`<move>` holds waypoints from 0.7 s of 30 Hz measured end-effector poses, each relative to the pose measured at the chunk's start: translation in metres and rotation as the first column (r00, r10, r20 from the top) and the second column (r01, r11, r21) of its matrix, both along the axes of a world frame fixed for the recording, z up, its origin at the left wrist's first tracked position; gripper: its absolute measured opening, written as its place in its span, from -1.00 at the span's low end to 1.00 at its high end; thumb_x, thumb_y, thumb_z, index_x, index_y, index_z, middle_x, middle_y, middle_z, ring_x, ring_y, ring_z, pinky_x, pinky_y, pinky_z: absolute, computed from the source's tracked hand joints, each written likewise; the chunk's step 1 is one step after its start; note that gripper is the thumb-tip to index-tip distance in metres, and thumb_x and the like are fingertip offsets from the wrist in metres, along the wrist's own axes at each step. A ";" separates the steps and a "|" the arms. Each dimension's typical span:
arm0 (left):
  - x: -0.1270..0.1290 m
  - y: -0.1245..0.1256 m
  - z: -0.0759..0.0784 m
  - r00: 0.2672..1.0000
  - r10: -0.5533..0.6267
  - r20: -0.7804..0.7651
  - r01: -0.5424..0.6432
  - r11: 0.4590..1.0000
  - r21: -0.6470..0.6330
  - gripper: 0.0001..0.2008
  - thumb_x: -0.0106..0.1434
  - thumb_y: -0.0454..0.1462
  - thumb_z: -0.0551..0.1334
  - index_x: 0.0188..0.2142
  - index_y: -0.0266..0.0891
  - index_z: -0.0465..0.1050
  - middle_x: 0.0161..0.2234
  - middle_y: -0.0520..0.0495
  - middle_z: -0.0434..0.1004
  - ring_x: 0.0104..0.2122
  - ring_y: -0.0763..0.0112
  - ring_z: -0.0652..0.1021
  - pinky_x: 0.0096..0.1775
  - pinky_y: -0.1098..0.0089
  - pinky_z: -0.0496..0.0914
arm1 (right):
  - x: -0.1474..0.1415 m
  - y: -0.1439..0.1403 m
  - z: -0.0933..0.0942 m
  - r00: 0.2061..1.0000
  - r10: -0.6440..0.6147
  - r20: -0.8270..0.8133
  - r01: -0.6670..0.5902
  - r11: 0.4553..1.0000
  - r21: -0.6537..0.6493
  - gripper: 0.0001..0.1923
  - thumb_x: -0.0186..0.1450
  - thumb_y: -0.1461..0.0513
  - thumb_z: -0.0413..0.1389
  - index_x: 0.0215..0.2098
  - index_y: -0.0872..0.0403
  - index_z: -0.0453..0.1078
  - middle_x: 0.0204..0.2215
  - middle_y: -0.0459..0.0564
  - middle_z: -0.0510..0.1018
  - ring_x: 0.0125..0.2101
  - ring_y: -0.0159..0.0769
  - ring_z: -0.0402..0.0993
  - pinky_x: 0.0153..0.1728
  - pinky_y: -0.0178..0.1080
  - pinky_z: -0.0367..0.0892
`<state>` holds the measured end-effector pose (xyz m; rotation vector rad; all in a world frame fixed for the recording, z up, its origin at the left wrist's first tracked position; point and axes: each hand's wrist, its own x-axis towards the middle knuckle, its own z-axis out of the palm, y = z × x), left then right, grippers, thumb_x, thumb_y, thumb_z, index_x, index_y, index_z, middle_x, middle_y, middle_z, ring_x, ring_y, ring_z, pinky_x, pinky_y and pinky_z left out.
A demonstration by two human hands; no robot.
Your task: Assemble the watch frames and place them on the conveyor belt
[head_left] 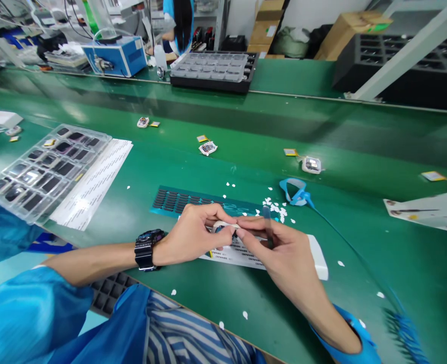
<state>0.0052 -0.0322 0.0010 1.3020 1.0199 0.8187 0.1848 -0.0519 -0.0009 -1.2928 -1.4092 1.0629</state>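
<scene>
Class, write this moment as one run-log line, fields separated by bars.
left hand pinches small white-rimmed part | right hand meets it, holding dark slim tool | above white label sheet | green mat

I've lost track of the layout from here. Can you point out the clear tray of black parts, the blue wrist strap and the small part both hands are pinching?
Clear tray [45,169]: head view, its lid centre.
Blue wrist strap [295,192]: head view, the loop.
Small part [223,226]: head view, its white rim between the fingertips.
</scene>
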 end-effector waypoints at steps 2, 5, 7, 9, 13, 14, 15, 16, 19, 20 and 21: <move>0.000 -0.001 -0.002 1.000 0.008 -0.026 -0.007 0.999 0.041 -0.86 0.15 -0.26 0.32 -0.34 -0.32 0.52 -0.54 0.05 0.47 -0.59 0.61 0.42 -0.57 0.58 0.33 | -0.001 0.000 0.001 1.000 0.015 -0.025 -0.015 1.000 -0.014 -0.94 0.14 0.20 0.30 -0.41 0.01 0.60 -0.33 0.01 0.72 -0.31 -0.15 0.67 -0.23 -0.14 0.56; -0.001 -0.001 -0.004 0.997 0.022 -0.068 -0.016 0.995 0.097 -0.89 0.13 -0.28 0.31 -0.39 -0.33 0.53 -0.59 0.08 0.41 -0.61 0.64 0.32 -0.60 0.59 0.19 | -0.005 -0.001 0.003 0.999 0.024 -0.036 -0.024 1.000 0.005 -0.96 0.14 0.21 0.28 -0.45 0.01 0.57 -0.35 0.01 0.71 -0.31 -0.16 0.65 -0.22 -0.14 0.53; -0.001 -0.001 -0.005 0.994 0.031 -0.104 -0.017 0.992 0.128 -0.90 0.10 -0.30 0.31 -0.42 -0.34 0.55 -0.60 0.09 0.39 -0.61 0.66 0.27 -0.60 0.59 0.13 | -0.008 -0.002 0.002 1.000 0.023 -0.022 -0.023 1.000 0.019 -0.95 0.15 0.22 0.26 -0.47 0.01 0.55 -0.38 0.01 0.69 -0.33 -0.17 0.63 -0.25 -0.16 0.51; -0.001 0.000 -0.005 0.990 0.035 -0.134 -0.018 0.991 0.131 -0.90 0.08 -0.30 0.31 -0.43 -0.34 0.55 -0.60 0.07 0.41 -0.60 0.65 0.27 -0.59 0.59 0.14 | -0.010 -0.003 0.001 1.000 0.017 0.004 -0.017 0.999 0.035 -0.94 0.15 0.23 0.23 -0.48 0.02 0.53 -0.42 -0.01 0.68 -0.35 -0.19 0.61 -0.27 -0.17 0.49; 0.000 0.004 0.000 0.999 -0.035 -0.041 0.032 0.997 -0.076 -0.86 0.06 -0.27 0.32 -0.38 -0.31 0.49 -0.54 0.06 0.47 -0.58 0.57 0.42 -0.57 0.55 0.38 | -0.009 -0.001 0.000 0.993 0.015 0.115 -0.028 0.994 0.110 -0.92 0.20 0.25 0.19 -0.45 0.03 0.51 -0.45 -0.04 0.65 -0.38 -0.23 0.59 -0.33 -0.23 0.47; 0.001 0.005 0.002 0.999 -0.045 0.009 0.046 0.989 -0.140 -0.84 0.05 -0.26 0.32 -0.37 -0.30 0.47 -0.52 0.05 0.48 -0.56 0.55 0.45 -0.54 0.52 0.44 | -0.009 -0.001 0.000 0.985 0.006 0.170 -0.033 0.987 0.160 -0.92 0.22 0.26 0.18 -0.43 0.03 0.51 -0.44 -0.05 0.64 -0.39 -0.24 0.59 -0.34 -0.24 0.47; 0.001 0.006 0.005 0.998 -0.044 0.055 0.054 0.980 -0.190 -0.83 0.06 -0.25 0.31 -0.36 -0.30 0.45 -0.50 0.05 0.50 -0.54 0.53 0.48 -0.52 0.50 0.48 | -0.008 -0.001 0.001 0.973 -0.011 0.230 -0.042 0.973 0.225 -0.92 0.24 0.28 0.17 -0.41 0.04 0.51 -0.43 -0.05 0.64 -0.40 -0.26 0.59 -0.35 -0.26 0.47; 0.002 0.007 0.007 0.995 -0.035 0.091 0.054 0.973 -0.224 -0.83 0.07 -0.24 0.30 -0.37 -0.29 0.43 -0.48 0.04 0.51 -0.51 0.53 0.50 -0.50 0.49 0.50 | -0.008 -0.002 0.001 0.957 -0.035 0.288 -0.056 0.952 0.300 -0.91 0.26 0.30 0.17 -0.40 0.04 0.51 -0.42 -0.04 0.64 -0.41 -0.27 0.59 -0.36 -0.27 0.47; 0.003 0.007 0.012 0.991 -0.016 0.133 0.049 0.967 -0.252 -0.85 0.09 -0.24 0.28 -0.39 -0.29 0.42 -0.44 0.02 0.52 -0.48 0.52 0.53 -0.49 0.49 0.52 | -0.006 -0.004 0.001 0.900 -0.099 0.423 -0.124 0.874 0.469 -0.85 0.29 0.35 0.14 -0.37 0.04 0.52 -0.40 -0.03 0.65 -0.42 -0.30 0.60 -0.37 -0.31 0.48; 0.003 0.006 0.013 0.991 -0.017 0.135 0.051 0.967 -0.250 -0.86 0.09 -0.24 0.28 -0.40 -0.29 0.42 -0.44 0.02 0.52 -0.48 0.52 0.53 -0.48 0.50 0.52 | -0.005 -0.005 0.001 0.883 -0.112 0.457 -0.149 0.854 0.498 -0.84 0.30 0.37 0.13 -0.36 0.03 0.52 -0.39 -0.03 0.65 -0.42 -0.31 0.60 -0.38 -0.31 0.48; 0.004 0.006 0.013 0.990 -0.020 0.136 0.053 0.967 -0.249 -0.87 0.09 -0.25 0.28 -0.40 -0.29 0.42 -0.44 0.02 0.53 -0.48 0.52 0.54 -0.48 0.50 0.51 | -0.004 -0.006 0.000 0.864 -0.118 0.490 -0.178 0.838 0.516 -0.83 0.32 0.37 0.12 -0.35 0.03 0.52 -0.39 -0.03 0.66 -0.42 -0.31 0.61 -0.39 -0.32 0.48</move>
